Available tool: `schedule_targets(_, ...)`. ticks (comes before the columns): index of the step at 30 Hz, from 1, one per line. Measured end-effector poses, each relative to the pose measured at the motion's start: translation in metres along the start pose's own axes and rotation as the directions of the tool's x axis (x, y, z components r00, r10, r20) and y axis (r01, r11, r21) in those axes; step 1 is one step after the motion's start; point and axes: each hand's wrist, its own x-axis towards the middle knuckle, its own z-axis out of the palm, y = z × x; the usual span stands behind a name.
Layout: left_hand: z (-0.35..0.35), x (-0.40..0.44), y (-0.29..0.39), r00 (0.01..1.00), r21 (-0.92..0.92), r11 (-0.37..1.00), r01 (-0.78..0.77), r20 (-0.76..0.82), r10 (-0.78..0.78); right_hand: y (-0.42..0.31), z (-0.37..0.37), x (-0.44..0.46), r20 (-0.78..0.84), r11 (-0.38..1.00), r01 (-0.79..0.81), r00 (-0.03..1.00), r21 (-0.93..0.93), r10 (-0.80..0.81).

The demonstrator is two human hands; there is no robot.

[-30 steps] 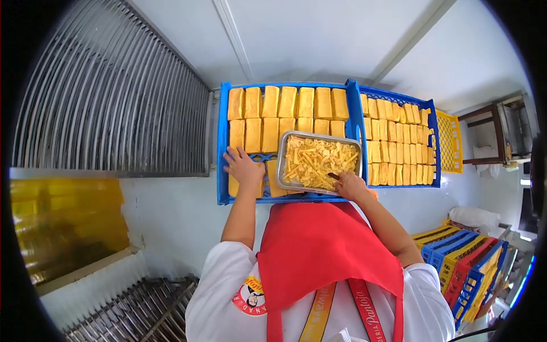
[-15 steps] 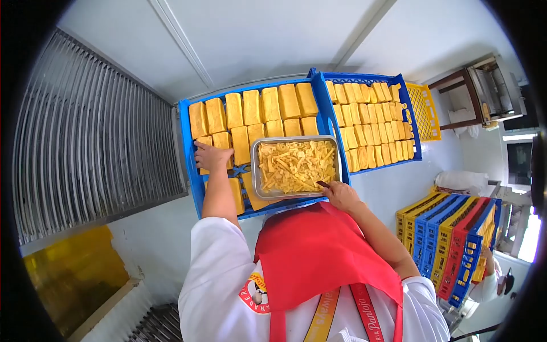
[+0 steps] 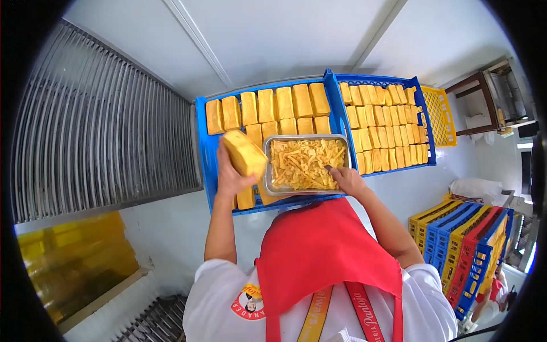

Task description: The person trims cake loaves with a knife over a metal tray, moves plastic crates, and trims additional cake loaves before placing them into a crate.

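My left hand (image 3: pixel 229 175) grips a yellow loaf (image 3: pixel 245 154), lifted and tilted over the left part of a blue crate (image 3: pixel 207 149). Rows of similar loaves (image 3: pixel 265 106) lie in that crate. A metal tray (image 3: pixel 306 192) of yellow scraps (image 3: pixel 302 162) rests on the loaves at the crate's right front. At the tray's right front corner, my right hand (image 3: pixel 348 181) is closed on a small dark-bladed tool (image 3: pixel 328 168), its tip over the scraps. The tool's handle is hidden in the fingers.
A second blue crate (image 3: pixel 436 157) of smaller yellow pieces stands at the right, with a yellow crate (image 3: pixel 440 117) beyond it. Metal racks (image 3: pixel 108 125) line the left. Stacked coloured crates (image 3: pixel 456 239) stand at the lower right, near another person (image 3: pixel 491 302).
My left hand, earlier resting on the loaves at the crate's left, has lifted one up and toward the tray. My right hand stays by the tray with the tool. The camera view has shifted.
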Motion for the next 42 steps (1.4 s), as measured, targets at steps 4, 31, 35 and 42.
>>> schedule_targets(4,0.018,-0.039,0.046,0.953,-0.166,0.956,-0.242,0.145,0.267,-0.045,-0.026,0.006,0.067,0.956,0.045,0.996,0.290,-0.067)
schedule_targets(31,0.009,-0.040,0.093,0.830,-0.575,0.815,0.073,0.488,0.270,-0.093,-0.056,0.029,0.147,0.662,0.281,0.846,0.695,-0.513)
schedule_targets(35,0.012,-0.039,0.099,0.817,-0.595,0.803,0.044,0.484,0.314,-0.088,-0.054,0.026,0.172,0.683,0.238,0.863,0.691,-0.475)
schedule_targets(42,0.014,-0.041,0.100,0.846,-0.616,0.783,0.086,0.460,0.269,-0.103,-0.066,0.001,0.198,0.689,0.202,0.868,0.696,-0.455)
